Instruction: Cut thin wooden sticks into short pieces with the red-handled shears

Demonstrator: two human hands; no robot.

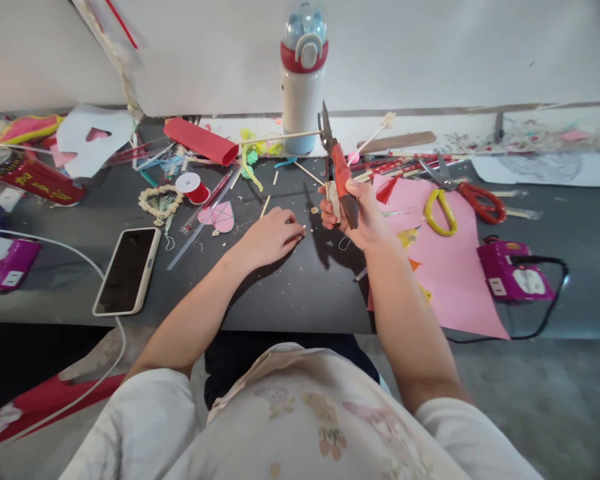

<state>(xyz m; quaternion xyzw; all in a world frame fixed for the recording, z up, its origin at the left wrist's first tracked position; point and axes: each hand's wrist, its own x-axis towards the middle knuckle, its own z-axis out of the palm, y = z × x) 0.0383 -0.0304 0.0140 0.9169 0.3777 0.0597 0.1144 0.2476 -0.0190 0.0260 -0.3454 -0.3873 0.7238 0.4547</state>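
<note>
Nearest the body, the front edge of the dark surface (290, 300) runs clear between the two forearms, with bare room there. A phone (127, 270) lies face up close to that edge on the left, a white cable curving past it. The left hand (273, 235) rests palm down on the surface, fingers curled, its grip holding nothing that can be made out; small scraps lie at its fingertips. Just to its right, the right hand (355, 213) is raised off the surface with its grip closed around the red handles of a cutter (336, 160), whose blades point up and away, meeting a thin wooden stick (280, 137) that lies across. A pink paper sheet (450, 267) overhangs the front edge on the right. Two purple boxes sit at either side, one left (10, 263), one right (510, 270). Further back lie two scissors, yellow (440, 210) and red (480, 200). One bottle (304, 73) stands by the wall.
</note>
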